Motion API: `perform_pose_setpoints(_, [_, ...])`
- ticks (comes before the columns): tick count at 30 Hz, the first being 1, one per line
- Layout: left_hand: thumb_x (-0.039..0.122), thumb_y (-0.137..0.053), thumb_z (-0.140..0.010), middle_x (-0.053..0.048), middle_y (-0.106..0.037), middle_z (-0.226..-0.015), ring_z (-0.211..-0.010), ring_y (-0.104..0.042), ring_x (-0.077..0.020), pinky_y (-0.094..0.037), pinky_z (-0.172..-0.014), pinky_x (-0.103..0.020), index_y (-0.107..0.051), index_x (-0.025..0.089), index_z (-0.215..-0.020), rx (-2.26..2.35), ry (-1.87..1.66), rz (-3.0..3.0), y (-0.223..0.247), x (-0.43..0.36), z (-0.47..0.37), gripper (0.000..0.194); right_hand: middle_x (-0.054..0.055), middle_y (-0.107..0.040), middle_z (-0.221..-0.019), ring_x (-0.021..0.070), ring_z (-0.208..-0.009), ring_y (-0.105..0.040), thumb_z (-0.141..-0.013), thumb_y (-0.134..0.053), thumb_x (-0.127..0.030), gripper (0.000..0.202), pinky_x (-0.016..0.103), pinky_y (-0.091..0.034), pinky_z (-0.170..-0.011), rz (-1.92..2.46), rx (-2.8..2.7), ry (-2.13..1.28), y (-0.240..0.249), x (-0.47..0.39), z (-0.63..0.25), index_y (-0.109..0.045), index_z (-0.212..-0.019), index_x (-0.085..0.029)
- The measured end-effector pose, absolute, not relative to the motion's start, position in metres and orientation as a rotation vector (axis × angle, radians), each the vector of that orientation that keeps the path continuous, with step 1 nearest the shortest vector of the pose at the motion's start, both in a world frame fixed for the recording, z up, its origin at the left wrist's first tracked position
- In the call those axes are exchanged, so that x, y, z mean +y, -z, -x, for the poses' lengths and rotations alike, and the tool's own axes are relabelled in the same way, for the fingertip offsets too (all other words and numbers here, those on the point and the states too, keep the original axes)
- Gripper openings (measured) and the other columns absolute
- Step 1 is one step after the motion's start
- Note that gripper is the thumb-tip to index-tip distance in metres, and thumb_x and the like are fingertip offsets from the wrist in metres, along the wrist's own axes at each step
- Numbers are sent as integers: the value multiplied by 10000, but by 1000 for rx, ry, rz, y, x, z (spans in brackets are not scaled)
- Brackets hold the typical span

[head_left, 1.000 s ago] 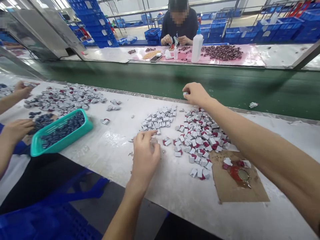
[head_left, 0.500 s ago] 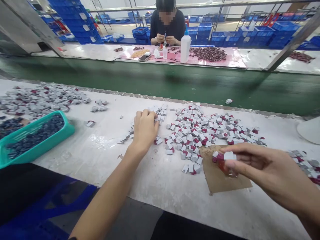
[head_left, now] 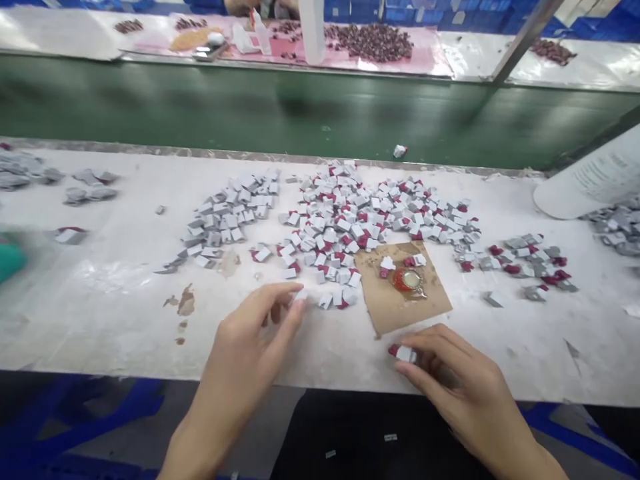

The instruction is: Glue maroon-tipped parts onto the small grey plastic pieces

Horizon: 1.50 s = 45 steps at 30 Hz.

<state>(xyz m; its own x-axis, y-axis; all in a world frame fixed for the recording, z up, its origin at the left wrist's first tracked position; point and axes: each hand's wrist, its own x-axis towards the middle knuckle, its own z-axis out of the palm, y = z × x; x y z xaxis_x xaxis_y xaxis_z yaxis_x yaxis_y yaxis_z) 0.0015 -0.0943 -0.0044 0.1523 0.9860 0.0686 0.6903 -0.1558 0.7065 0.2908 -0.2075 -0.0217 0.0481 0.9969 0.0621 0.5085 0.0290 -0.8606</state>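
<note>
My left hand (head_left: 265,333) pinches a small grey piece (head_left: 300,295) between thumb and fingertips, at the near edge of the middle pile. My right hand (head_left: 457,383) is closed on a small grey-and-dark-red piece (head_left: 406,353), its red end pointing left, over the table's near edge. Between the hands, a brown cardboard square (head_left: 430,303) bears an orange-red object with a round metal-like ring (head_left: 410,279) and two more grey-and-red pieces. Behind it spreads a loose pile of grey-and-red pieces (head_left: 345,223). Left of that, all-grey pieces (head_left: 233,213) lie close together.
More grey-and-red pieces (head_left: 530,260) lie right of the cardboard. A white cylindrical container (head_left: 585,180) stands at the right. The corner of a green basket (head_left: 10,259) shows at the left. Beyond a green strip (head_left: 225,107), another person's hands are at a pink-covered bench (head_left: 425,57).
The view has tipped down and turned right. My left hand has left the grey pieces and come nearer, now pinching one. My right hand has drawn back from the cardboard with a piece.
</note>
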Motion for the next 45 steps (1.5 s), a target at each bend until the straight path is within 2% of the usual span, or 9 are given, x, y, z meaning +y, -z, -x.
perform_pose_setpoints(3, [500,-687,-1113,10,-803,-967,-772,-678,-192,-537,-726,-327,-799,309,-1228,1602,-637,-1945,20,-113,-4,249,5,-734,-915,140,-659,-659,-1134,-765,-303,104,265,-564,-599,1632,-1610,-741,25,-210,-297,-819,-1217,-271])
perform_pose_setpoints(7, [521,-654,-1133,14,-820,-962,-755,-697,-187,-548,-751,-332,-811,307,-1163,1646,-628,-1946,26,-116,-9,267,23,-752,-933,146,-671,-692,-1157,-732,-304,117,286,-555,-601,1696,-1656,-648,24,-209,-300,-809,-1089,-248])
perform_pose_setpoints(11, [529,-685,-1099,5,-787,-917,-723,-668,-187,-535,-673,-316,-816,300,-1206,1650,-637,-1914,21,-115,-8,285,58,-786,-1079,136,-658,-702,-1127,-764,-310,167,265,-609,-568,1673,-1673,-674,13,-208,-309,-801,-1278,-248])
perform_pose_setpoints(15, [467,-735,-1060,1,-759,-922,-742,-646,-185,-534,-663,-302,-808,300,-1255,1586,-643,-1872,18,-116,-3,267,77,-821,-1287,166,-881,-832,-1127,-695,-185,250,258,-711,-763,1554,-1811,-793,9,-210,-320,-796,-1329,-293])
perform_pose_setpoints(18, [422,-716,-1090,1,-748,-928,-752,-625,-182,-530,-696,-307,-812,302,-1180,1551,-655,-1867,17,-117,-4,179,60,-852,-1209,193,-1056,-867,-1127,-644,-99,283,261,-715,-903,1480,-1835,-771,13,-210,-321,-796,-1278,-284])
perform_pose_setpoints(24, [330,-731,-1075,-7,-740,-1015,-898,-661,-200,-555,-795,-317,-798,308,-1137,1547,-752,-1852,19,-119,-15,94,18,-824,-1047,139,-820,-798,-1087,-698,-99,264,228,-666,-703,1466,-1682,-697,4,-195,-297,-819,-1240,-277])
perform_pose_setpoints(30, [317,-742,-1071,-19,-801,-1146,-899,-677,-188,-575,-853,-343,-770,301,-1173,1512,-852,-1677,17,-123,-22,107,22,-853,-1110,171,-853,-775,-1082,-753,-132,287,343,-677,-794,1528,-1570,-413,-18,-170,-293,-855,-1288,-303])
perform_pose_setpoints(34, [297,-728,-1091,-15,-780,-1082,-950,-706,-195,-586,-883,-343,-768,299,-1165,1376,-885,-1626,11,-121,-34,84,52,-860,-1133,213,-861,-777,-1097,-749,-215,237,412,-691,-796,1681,-1485,-313,-13,-160,-310,-879,-1267,-318])
perform_pose_setpoints(45, [270,-739,-1075,-16,-784,-1025,-948,-741,-199,-642,-876,-342,-823,310,-1154,1178,-914,-1547,3,-113,-68,122,53,-859,-1044,198,-819,-786,-1072,-734,-212,214,359,-694,-758,1706,-1491,-416,-10,-147,-313,-911,-1181,-267])
